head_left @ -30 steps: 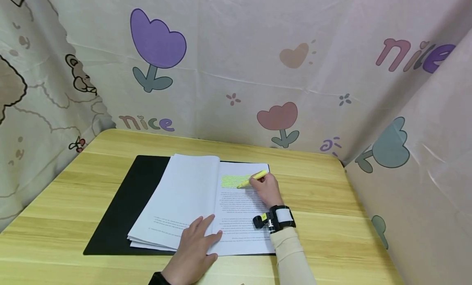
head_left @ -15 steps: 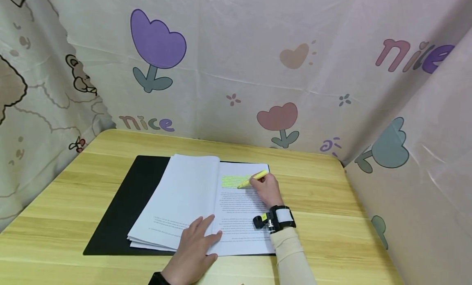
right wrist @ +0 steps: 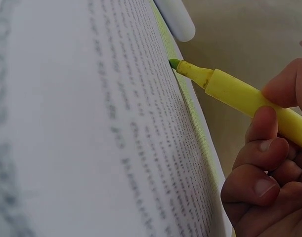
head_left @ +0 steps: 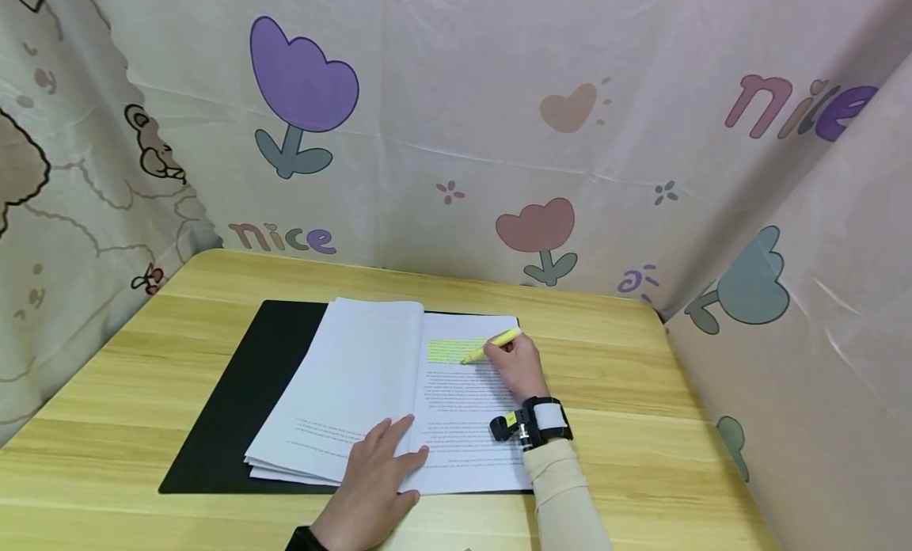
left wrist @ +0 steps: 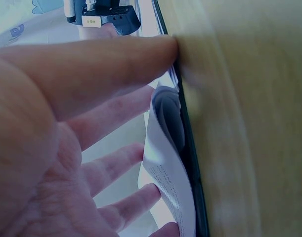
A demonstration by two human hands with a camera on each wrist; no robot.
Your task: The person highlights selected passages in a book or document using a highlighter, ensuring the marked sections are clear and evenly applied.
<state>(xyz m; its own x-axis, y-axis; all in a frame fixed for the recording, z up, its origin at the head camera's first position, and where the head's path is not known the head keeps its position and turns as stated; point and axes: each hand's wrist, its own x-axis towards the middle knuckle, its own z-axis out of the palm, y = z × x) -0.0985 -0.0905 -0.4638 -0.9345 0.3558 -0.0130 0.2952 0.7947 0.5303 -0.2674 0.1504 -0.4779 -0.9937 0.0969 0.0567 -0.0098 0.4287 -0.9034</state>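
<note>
A yellow highlighter [head_left: 492,345] is pinched between the thumb and fingers of my right hand [head_left: 518,367]. Its green tip [right wrist: 174,63] meets the printed right page [head_left: 470,424] at the lower edge of a block of text marked in yellow [head_left: 452,351]. My left hand [head_left: 378,484] lies with spread fingers over the fold between the pages, near the bottom. In the left wrist view the fingers [left wrist: 111,165] rest along the curled left page [left wrist: 163,168]. The turned left pages [head_left: 363,377] carry a few printed lines near their bottom.
Under the papers lies a black folder [head_left: 214,432], its cover spread to the left on the wooden table [head_left: 620,377]. A black strap with a small camera [head_left: 545,420] circles the right wrist. Patterned cloth [head_left: 427,100] hangs behind and at both sides.
The highlighter tip and my right hand have shifted very slightly to the right along the line. My left hand stays in place on the pages.
</note>
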